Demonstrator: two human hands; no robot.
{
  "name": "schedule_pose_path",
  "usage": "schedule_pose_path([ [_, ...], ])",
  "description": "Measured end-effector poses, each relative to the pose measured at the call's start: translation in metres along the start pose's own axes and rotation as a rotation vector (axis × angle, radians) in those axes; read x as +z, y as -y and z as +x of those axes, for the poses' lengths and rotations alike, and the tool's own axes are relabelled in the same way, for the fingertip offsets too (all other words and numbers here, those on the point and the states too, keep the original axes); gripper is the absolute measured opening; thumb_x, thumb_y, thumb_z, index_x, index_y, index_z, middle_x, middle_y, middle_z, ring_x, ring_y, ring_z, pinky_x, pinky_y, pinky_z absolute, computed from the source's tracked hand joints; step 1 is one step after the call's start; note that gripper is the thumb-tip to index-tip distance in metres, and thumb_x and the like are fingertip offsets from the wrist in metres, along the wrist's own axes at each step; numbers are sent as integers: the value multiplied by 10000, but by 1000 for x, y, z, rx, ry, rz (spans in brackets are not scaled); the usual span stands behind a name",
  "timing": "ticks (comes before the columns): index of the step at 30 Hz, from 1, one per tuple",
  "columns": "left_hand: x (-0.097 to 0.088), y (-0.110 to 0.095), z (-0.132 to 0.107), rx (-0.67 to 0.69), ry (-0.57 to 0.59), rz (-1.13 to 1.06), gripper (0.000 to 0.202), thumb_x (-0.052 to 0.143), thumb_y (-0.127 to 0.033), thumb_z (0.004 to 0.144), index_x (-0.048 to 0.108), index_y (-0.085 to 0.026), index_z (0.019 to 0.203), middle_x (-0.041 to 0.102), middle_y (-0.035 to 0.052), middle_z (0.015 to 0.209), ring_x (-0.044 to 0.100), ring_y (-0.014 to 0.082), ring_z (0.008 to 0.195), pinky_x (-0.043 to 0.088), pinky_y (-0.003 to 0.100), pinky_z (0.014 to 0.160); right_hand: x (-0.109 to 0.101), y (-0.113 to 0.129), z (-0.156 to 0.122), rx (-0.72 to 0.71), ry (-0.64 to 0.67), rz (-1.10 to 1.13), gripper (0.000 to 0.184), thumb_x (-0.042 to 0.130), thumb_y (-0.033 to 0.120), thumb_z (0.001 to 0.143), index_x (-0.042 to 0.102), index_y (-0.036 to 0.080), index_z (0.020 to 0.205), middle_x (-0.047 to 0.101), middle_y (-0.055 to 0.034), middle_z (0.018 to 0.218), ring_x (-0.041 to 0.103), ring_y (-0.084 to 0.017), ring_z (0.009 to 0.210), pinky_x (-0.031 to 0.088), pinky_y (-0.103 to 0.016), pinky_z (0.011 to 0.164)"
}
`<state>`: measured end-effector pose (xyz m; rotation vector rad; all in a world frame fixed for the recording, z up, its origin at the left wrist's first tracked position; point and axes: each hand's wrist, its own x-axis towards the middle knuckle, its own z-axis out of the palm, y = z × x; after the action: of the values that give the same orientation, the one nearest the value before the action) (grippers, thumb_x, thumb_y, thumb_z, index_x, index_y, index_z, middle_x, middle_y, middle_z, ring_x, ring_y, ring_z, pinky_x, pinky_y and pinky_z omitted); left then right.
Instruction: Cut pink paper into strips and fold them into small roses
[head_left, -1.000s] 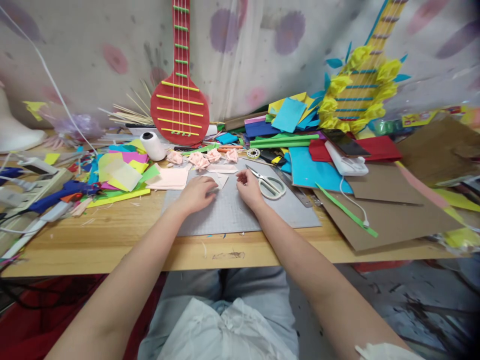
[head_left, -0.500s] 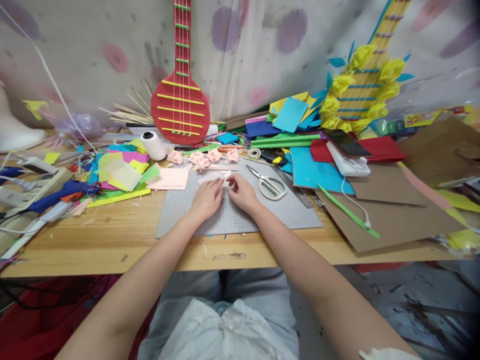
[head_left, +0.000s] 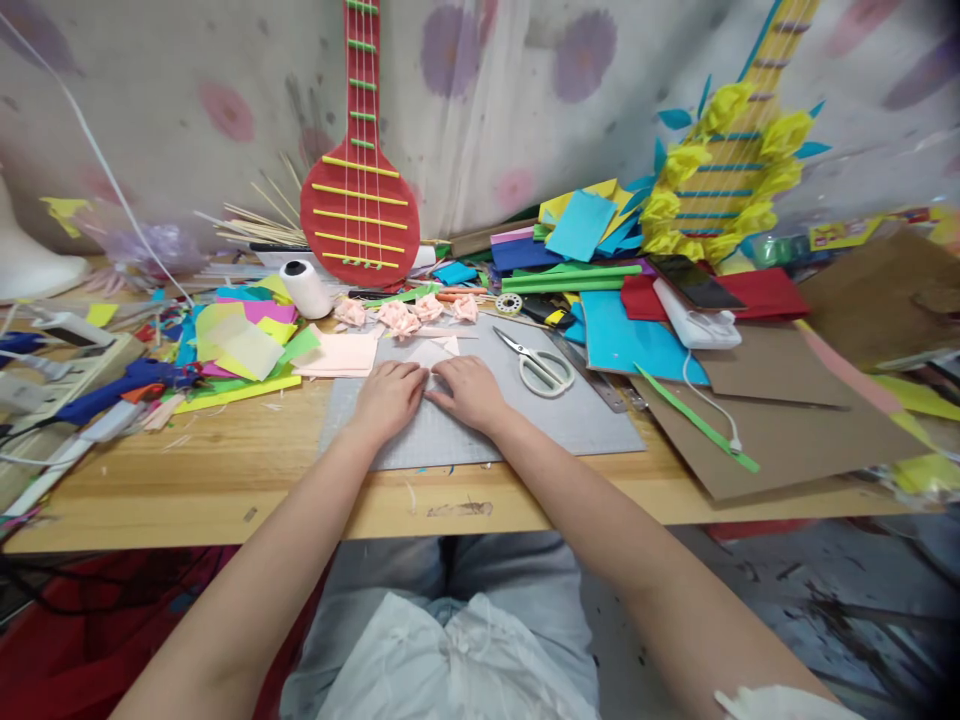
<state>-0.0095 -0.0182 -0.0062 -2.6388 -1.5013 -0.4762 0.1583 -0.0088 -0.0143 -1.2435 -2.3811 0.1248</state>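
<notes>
A small sheet of pale pink paper (head_left: 436,348), folded to a point at its far side, lies on the grey cutting mat (head_left: 585,432). My left hand (head_left: 391,398) rests on its near left part, fingers curled together over the edge. My right hand (head_left: 471,392) grips the near right part, thumb and fingers closed at the edge. Both hands almost meet at the fingertips and hide the paper's lower portion. Just beyond are several crumpled pink paper flowers (head_left: 399,318). To the right of my right hand lie scissors (head_left: 546,372) with pale handles.
More pink sheets (head_left: 339,354) and a white thread spool (head_left: 306,290) sit to the left, near a blue glue gun (head_left: 124,388). Behind stands a red paper lute (head_left: 360,215). A metal ruler (head_left: 600,388), blue sheet (head_left: 637,338) and cardboard (head_left: 795,430) lie at right.
Both hands have drawn slightly nearer to me and to the left, uncovering more of the paper's pointed far part. My right hand has turned flatter, its fingers lower on the paper.
</notes>
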Motion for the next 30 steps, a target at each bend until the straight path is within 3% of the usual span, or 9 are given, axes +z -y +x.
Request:
schedule_pose_path([
  [5,-3,-3,-3,-4,-15,-68,337,385,-252,836,604,-202,1088,614,67,1071,496,216,993,403,368,890,-1,-4,0,50,4,-32,203,494,286,846,579,169,987,625,-92,977,506,-215,939,338,-335,832],
  [9,-2,1,-4,-59,-37,-154,486,433,-112,713,540,-178,1183,623,57,1027,493,206,1001,405,342,913,1,-5,1,36,0,-42,189,433,240,871,595,174,941,629,-88,932,489,-220,920,344,-335,806],
  [12,-1,4,-4,-134,-50,-218,541,430,-104,693,501,-179,1224,637,42,998,497,204,1002,408,341,920,1,-6,0,56,-4,-17,205,407,223,879,597,177,942,626,-93,930,485,-218,912,341,-339,808],
  [14,0,5,-3,-148,-59,-226,507,427,-124,711,518,-177,1206,640,41,991,494,207,1005,407,345,919,0,-5,0,64,-7,9,210,453,300,866,587,177,971,620,-93,946,484,-219,922,340,-340,814],
  [17,0,5,-3,-140,-59,-218,450,422,-144,731,555,-163,1161,644,49,962,497,209,979,415,344,902,-1,0,-1,60,-20,8,430,549,499,775,552,170,1052,602,-102,997,474,-243,959,337,-354,820],
  [19,1,5,-2,-146,-65,-224,455,415,-137,733,549,-150,1167,643,55,955,499,208,970,419,341,894,-1,4,1,71,-29,-25,493,561,537,747,537,169,1073,592,-110,1016,465,-260,970,335,-366,813],
  [25,2,5,-2,-193,-73,-292,506,411,-112,721,502,-157,1217,651,40,979,506,200,992,421,339,908,1,4,7,73,-2,-81,202,496,255,829,565,173,1000,601,-109,960,454,-248,947,334,-356,787],
  [30,0,3,-2,-250,-99,-303,485,417,-111,719,527,-171,1187,667,26,937,519,201,976,439,335,878,4,-3,8,-22,-7,-50,192,426,170,863,610,199,907,596,-78,914,430,-219,957,338,-328,814],
])
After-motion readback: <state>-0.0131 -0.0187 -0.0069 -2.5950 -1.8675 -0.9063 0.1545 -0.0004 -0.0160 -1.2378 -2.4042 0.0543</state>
